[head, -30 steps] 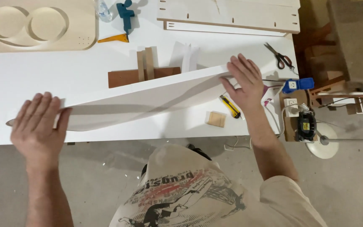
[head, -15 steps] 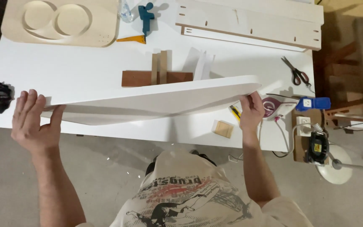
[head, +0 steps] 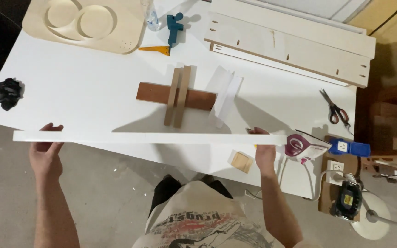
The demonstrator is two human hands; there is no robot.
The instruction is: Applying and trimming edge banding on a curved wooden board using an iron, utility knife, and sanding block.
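The left hand (head: 46,154) clasped the left end of a long, flat white board (head: 148,138), which had tipped from lying angled to standing on edge, level above the white worktable's (head: 83,103) near edge. The right hand (head: 265,151) gripped its right end, beside a purple-and-white clothes iron (head: 302,148). The board was lifted clear, ready for handling.

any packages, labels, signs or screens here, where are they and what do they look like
bottle: far edge of the table, small and clear, with a pale label.
shirt print: on the person's chest, bottom centre, black and red graphic on cream cloth.
No signs or screens show.
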